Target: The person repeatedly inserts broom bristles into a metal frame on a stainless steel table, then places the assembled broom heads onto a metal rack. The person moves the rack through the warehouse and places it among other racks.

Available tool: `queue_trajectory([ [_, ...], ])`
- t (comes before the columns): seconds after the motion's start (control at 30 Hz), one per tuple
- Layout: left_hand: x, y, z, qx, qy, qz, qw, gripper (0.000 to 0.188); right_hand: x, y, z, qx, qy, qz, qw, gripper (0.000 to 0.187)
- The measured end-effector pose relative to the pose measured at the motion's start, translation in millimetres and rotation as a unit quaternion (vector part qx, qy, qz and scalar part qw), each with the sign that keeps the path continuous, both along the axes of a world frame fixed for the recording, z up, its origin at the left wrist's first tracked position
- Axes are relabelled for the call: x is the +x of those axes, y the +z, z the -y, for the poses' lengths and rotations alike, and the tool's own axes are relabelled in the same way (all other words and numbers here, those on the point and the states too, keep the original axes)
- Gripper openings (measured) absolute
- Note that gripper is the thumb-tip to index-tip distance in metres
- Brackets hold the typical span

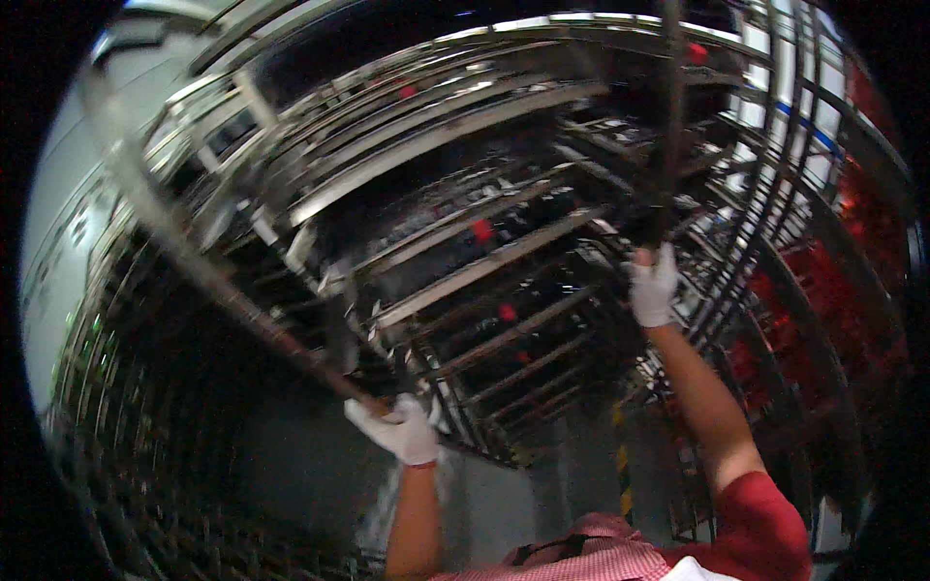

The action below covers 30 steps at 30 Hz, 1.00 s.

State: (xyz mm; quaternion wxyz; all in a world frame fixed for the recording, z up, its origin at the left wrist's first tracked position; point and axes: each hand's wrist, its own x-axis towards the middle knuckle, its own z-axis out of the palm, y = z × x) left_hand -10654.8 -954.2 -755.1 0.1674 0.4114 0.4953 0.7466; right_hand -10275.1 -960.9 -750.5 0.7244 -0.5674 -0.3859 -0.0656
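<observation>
A tall metal rack (450,136) with many stacked shelf levels stands in front of me, and dark trays or goods fill its levels. My left hand (402,433), in a white glove with bare fingertips, is closed round the rack's near left post (257,315). Further right and higher up, my right hand (653,288), gloved the same way, grips the right post (672,126). Its fingers are partly hidden by the dark post. Small red spots show along the shelf levels. Blur hides what exactly lies on the shelves.
More metal racks (126,407) line the left side by a pale wall (73,228). At the right, other rack frames (775,223) stand close, with red material (809,290) behind their bars. A yellow-and-black strip (623,465) runs along the grey floor (494,499).
</observation>
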Motion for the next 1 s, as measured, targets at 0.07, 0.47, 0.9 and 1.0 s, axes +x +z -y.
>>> queue_trajectory([
  [0.07, -31.7, -14.7, -49.1, 0.085, 0.022, -0.136, 0.987, 0.072, -13.2, -0.7, -23.5, -0.006, -0.064, 0.073, 0.995, 0.024],
  [0.47, -44.8, 27.7, -272.1, 0.006, 0.228, -0.438, 0.870, 0.055, -83.2, 13.7, -142.5, -0.051, -0.038, 0.121, 0.991, 0.027],
  [0.9, 18.6, 20.9, -285.4, 0.185, -0.174, -0.452, 0.855, 0.071, -137.6, 37.8, -329.7, -0.152, -0.004, 0.263, 0.953, 0.054],
  [1.0, 4.4, 12.4, -308.3, 0.128, -0.266, -0.418, 0.859, 0.059, -160.3, 62.1, -276.5, -0.044, -0.070, 0.356, 0.931, 0.051],
])
